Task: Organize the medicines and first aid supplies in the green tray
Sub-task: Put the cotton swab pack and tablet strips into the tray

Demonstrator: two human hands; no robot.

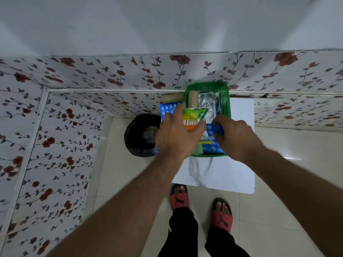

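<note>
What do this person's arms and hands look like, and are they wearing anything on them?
Both arms are bare from the forearm down: no sleeves, gloves, watch, bracelet or rings show. The left hand and the right hand are slightly blurred, so fine marks cannot be made out. Lower down, dark trousers and red slide sandals with a black emblem are worn.

A white tabletop (239,145) with grey marble veining stands against the wall. Floral wallpaper (74,112) with red blooms and dark leafy vines covers the lower walls, and plain white wall (167,25) rises above it. A black bin (142,135) lined with a dark bag sits on the pale tiled floor (297,182), just left of the tabletop. 2 red slippers (179,198) with black logos and dark trousers (182,236) show below.
</note>
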